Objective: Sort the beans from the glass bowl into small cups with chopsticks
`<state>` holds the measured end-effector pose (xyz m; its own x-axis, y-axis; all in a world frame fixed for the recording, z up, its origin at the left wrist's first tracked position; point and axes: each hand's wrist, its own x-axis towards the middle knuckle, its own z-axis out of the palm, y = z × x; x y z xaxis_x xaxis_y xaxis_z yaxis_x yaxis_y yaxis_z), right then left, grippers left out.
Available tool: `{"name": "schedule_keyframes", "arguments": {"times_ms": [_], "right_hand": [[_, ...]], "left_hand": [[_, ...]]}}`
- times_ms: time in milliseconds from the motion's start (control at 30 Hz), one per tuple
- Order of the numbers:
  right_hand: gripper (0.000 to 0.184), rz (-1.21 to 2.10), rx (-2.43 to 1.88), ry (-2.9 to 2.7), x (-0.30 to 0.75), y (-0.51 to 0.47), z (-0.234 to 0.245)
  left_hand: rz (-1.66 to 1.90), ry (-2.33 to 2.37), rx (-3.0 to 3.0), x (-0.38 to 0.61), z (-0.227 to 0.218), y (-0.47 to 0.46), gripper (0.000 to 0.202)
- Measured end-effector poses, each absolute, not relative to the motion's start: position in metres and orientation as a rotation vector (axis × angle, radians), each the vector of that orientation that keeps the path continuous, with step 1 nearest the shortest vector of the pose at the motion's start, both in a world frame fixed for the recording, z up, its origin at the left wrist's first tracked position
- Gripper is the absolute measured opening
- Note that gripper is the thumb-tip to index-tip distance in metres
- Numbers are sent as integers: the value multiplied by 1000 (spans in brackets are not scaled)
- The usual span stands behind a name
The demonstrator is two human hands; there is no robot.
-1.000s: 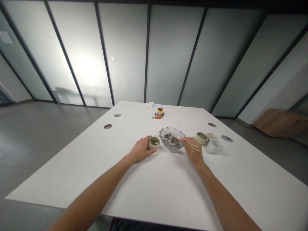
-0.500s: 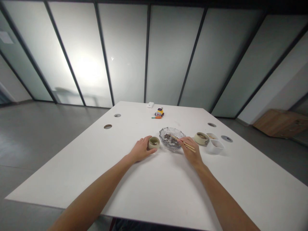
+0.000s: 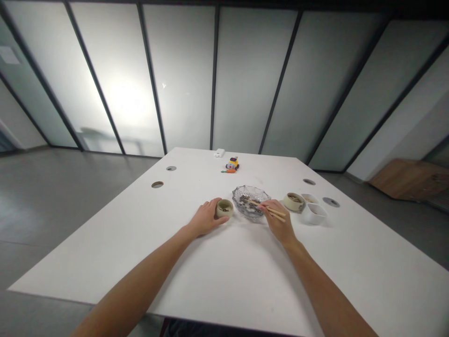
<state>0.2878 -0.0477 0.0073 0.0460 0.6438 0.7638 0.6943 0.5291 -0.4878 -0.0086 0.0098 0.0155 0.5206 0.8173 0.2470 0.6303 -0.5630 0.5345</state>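
My left hand [image 3: 207, 217] is wrapped round the side of a small pale green cup [image 3: 224, 214] that stands on the white table. A few dark bits lie in the bottom of the cup. To its right is a clear faceted glass bowl [image 3: 241, 213] holding several small dark brown pieces, too small to name surely. My right hand [image 3: 279, 219] grips a pair of wooden chopsticks [image 3: 274, 211]. Their tips reach down into the glass bowl among the dark pieces. I cannot tell whether a piece is pinched between them.
Right of my right hand stand a second pale cup [image 3: 293, 203] with brownish contents and white containers [image 3: 314, 215]. Farther back are a yellow toy vehicle [image 3: 233, 163], an orange toy carrot [image 3: 229, 172] and a white box-like object [image 3: 219, 153]. Round holes [image 3: 157, 185] pierce the table.
The chopstick tips have shifted slightly within the glass bowl, with a small movement of my right hand. My left hand and the cup stay in place.
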Motion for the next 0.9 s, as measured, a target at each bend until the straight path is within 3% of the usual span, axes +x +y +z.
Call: {"name": "schedule_keyframes", "arguments": {"times_ms": [900], "right_hand": [[45, 15, -1171, -1615, 287, -46, 6]], "left_hand": [[699, 1171, 2382, -10, 14, 10, 58]]}}
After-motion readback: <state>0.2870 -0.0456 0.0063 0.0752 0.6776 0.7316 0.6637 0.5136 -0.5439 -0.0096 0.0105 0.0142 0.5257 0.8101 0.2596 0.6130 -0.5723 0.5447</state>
